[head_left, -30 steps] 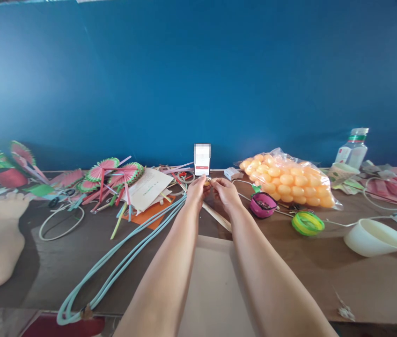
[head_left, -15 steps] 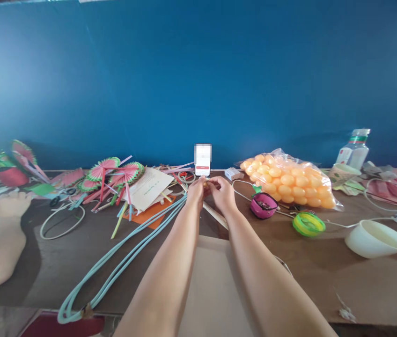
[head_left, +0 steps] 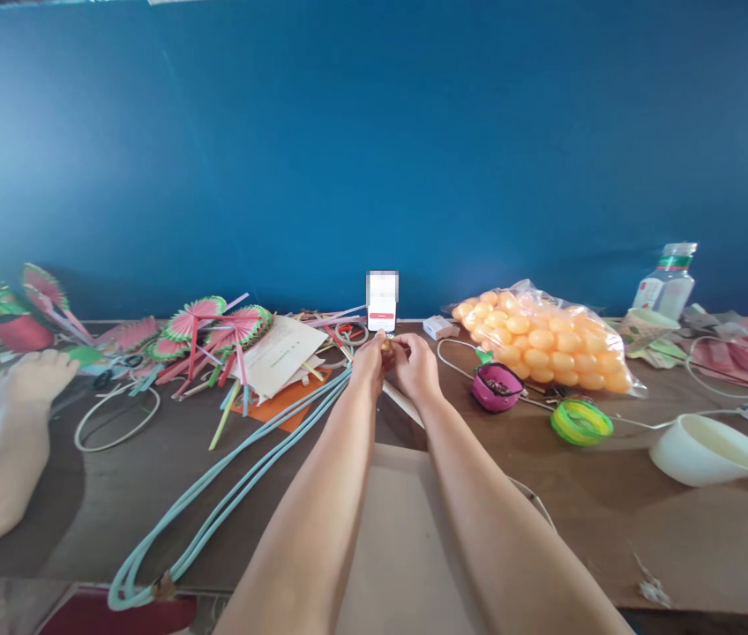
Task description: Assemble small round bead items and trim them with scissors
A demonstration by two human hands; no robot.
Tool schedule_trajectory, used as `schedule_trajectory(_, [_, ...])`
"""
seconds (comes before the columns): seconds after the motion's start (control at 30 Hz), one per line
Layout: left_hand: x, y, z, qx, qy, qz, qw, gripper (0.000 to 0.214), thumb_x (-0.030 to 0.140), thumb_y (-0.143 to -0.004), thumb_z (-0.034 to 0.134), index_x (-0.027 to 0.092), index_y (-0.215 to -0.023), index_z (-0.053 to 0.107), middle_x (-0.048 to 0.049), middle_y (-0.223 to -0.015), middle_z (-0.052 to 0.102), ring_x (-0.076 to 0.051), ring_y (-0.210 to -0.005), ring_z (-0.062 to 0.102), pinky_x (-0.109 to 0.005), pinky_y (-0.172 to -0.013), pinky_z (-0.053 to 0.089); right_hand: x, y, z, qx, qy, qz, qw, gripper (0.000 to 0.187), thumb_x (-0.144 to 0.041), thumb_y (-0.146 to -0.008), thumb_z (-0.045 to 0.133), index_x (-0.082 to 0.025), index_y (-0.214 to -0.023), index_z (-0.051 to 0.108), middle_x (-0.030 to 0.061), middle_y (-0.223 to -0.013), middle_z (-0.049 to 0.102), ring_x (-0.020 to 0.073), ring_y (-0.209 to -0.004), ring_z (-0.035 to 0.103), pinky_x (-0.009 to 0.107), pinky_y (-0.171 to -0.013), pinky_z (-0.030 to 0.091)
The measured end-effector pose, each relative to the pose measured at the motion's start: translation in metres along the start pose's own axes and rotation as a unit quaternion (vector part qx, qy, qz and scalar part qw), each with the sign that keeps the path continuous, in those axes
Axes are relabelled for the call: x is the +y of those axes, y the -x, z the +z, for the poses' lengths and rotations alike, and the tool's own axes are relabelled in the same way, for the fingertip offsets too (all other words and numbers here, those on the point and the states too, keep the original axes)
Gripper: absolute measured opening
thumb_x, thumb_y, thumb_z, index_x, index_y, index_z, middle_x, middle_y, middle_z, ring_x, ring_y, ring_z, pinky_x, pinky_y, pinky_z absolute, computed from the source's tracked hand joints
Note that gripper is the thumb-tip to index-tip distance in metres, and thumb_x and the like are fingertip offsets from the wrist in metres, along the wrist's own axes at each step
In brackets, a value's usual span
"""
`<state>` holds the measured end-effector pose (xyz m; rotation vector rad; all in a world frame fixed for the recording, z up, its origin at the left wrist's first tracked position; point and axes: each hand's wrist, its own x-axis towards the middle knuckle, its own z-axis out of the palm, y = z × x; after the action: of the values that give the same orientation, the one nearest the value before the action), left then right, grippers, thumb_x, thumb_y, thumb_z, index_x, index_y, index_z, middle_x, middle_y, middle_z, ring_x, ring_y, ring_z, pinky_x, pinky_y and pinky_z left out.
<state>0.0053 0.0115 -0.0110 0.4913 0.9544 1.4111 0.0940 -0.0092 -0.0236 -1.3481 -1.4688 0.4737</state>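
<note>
One small yellowish piece (head_left: 386, 346), too small to identify, is pinched between the fingertips of the left hand (head_left: 370, 359) and right hand (head_left: 415, 365), raised just above the table (head_left: 612, 520) near its far edge, apparently for close fingerwork. One stick (head_left: 402, 404) lies beneath the hands. One bag of orange balls (head_left: 542, 339), one pink pouch (head_left: 496, 386), one green ring (head_left: 581, 421) and one white bowl (head_left: 711, 450) are set to the right; two paper fans (head_left: 219, 324) to the left.

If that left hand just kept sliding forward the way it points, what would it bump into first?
Most likely the small white phone-like card standing against the blue wall, just beyond the left hand. Depth is hard to judge, so the scattered paper strips might come first.
</note>
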Motion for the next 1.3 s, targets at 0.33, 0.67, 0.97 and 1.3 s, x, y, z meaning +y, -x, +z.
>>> schedule_trajectory(0.33, [0.001,0.000,0.000,0.010,-0.023,-0.009,1.000,0.025,0.035,-0.088,0.067,0.010,-0.084,0.066,-0.0045,-0.070,0.065,-0.007,-0.053,0.056,-0.018,-0.054,0.047,-0.003,-0.008,-0.007,0.017,-0.249,0.132,0.959,0.021,-0.043,-0.077,0.068,-0.024,-0.083,0.060,0.0027,-0.077,0.068,0.0178,-0.068,0.061,0.028,-0.056,0.047])
schedule_trajectory(0.67, [0.005,0.007,0.002,0.022,-0.031,-0.013,0.999,0.022,0.030,-0.093,0.060,0.012,-0.082,0.066,-0.0040,-0.069,0.063,-0.008,-0.056,0.054,-0.022,-0.058,0.045,-0.007,-0.008,-0.011,0.019,-0.324,0.170,0.931,0.037,-0.048,-0.059,0.081,-0.022,-0.076,0.060,-0.0012,-0.069,0.062,0.0126,-0.061,0.053,0.024,-0.049,0.037])
schedule_trajectory(0.97, [0.003,0.003,0.000,0.019,-0.045,-0.005,0.999,0.028,0.039,-0.084,0.072,0.012,-0.085,0.066,-0.0022,-0.069,0.064,-0.007,-0.053,0.056,-0.019,-0.054,0.045,-0.005,-0.008,-0.010,0.010,-0.323,0.173,0.930,0.030,-0.043,-0.062,0.079,-0.021,-0.077,0.065,-0.0027,-0.064,0.059,0.0111,-0.058,0.050,0.023,-0.048,0.034])
schedule_trajectory(1.3, [0.004,0.006,0.001,-0.002,-0.036,0.002,0.999,0.022,0.034,-0.087,0.068,0.012,-0.086,0.068,-0.0022,-0.068,0.063,-0.008,-0.054,0.057,-0.020,-0.054,0.045,-0.006,-0.008,-0.013,-0.047,-0.404,0.218,0.887,0.032,-0.034,-0.055,0.085,-0.019,-0.079,0.070,-0.0036,-0.060,0.059,0.0058,-0.049,0.041,0.017,-0.039,0.023])
